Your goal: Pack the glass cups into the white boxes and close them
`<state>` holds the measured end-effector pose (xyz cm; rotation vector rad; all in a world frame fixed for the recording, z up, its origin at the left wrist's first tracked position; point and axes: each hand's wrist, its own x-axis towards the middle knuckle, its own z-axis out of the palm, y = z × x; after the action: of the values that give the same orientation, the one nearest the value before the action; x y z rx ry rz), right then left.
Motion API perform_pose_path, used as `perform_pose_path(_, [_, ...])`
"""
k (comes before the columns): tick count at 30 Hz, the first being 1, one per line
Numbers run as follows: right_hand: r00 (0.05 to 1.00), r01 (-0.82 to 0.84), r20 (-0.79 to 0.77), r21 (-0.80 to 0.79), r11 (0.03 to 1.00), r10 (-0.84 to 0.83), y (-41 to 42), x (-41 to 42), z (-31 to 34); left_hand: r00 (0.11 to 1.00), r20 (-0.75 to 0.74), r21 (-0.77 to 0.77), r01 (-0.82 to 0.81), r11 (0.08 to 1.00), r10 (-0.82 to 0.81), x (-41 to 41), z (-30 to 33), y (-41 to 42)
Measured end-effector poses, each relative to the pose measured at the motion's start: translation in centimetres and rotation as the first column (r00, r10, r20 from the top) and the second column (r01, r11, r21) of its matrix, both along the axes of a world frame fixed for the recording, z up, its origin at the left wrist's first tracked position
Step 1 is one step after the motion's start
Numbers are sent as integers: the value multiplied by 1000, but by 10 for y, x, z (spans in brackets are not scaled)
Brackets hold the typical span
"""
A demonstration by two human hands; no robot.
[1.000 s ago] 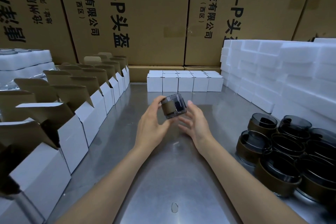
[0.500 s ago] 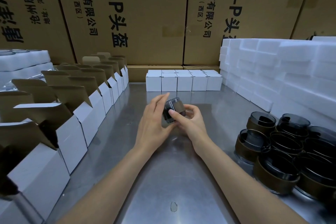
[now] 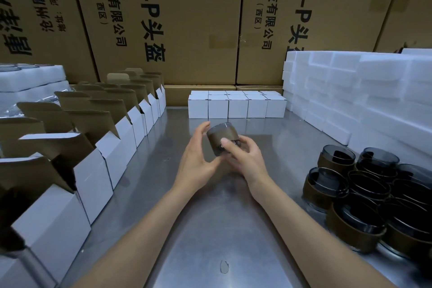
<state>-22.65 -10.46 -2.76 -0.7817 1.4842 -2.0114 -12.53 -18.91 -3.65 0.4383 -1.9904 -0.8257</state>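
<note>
Your left hand (image 3: 197, 159) and right hand (image 3: 245, 159) grip one glass cup (image 3: 221, 139); cartons (image 3: 187, 18) at twelve o'clock read "0-P头盔".

Packing station in a warehouse or factory stockroom, by the look of it. Walled in by tall brown shipping cartons (image 3: 177, 21) printed with Chinese lettering. Steel surface (image 3: 210, 229) lined with a row of open white boxes (image 3: 98, 170) at left, a block of closed white boxes (image 3: 237, 106) at the back, stacked white foam slabs (image 3: 350, 91) at right, and massed glass cups (image 3: 364, 194) with brown bands.
</note>
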Motion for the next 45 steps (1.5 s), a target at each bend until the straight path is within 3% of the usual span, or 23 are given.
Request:
perform_pose_path(2, [963, 199, -183, -10, 980, -197, -2, 4, -5, 999, 40, -2, 15, 1000, -15, 1, 0, 0])
perform_pose_path(4, [921, 285, -271, -26, 958, -282, -2, 6, -6, 999, 51, -37, 0, 999, 2, 1, 0, 1])
perform_pose_path(12, [849, 318, -438, -24, 948, -296, -2, 4, -8, 999, 27, -95, -22, 995, 25, 1, 2, 2])
perform_pose_path(18, [957, 145, -258, 21, 989, -135, -2, 4, -5, 1000, -1, 11, 30, 999, -30, 1, 1, -2])
perform_pose_path(25, [974, 177, -141, 0, 984, -176, -1, 6, -2, 998, 20, 78, 59, 995, -61, 0, 1, -2])
perform_pose_path(30, [974, 181, -145, 44, 983, -173, 3, 4, -1, 978, 165, 72, 119, 990, -130, 2, -1, 4])
perform_pose_path(34, [958, 188, -237, 83, 979, -164, 11, 9, 1, 950, 266, 49, 157, 986, -165, 8, 1, 14])
perform_pose_path(45, [919, 190, -371, 125, 974, -132, 53, 33, -4, 924, 354, 49, 138, 989, -147, 47, 3, 53])
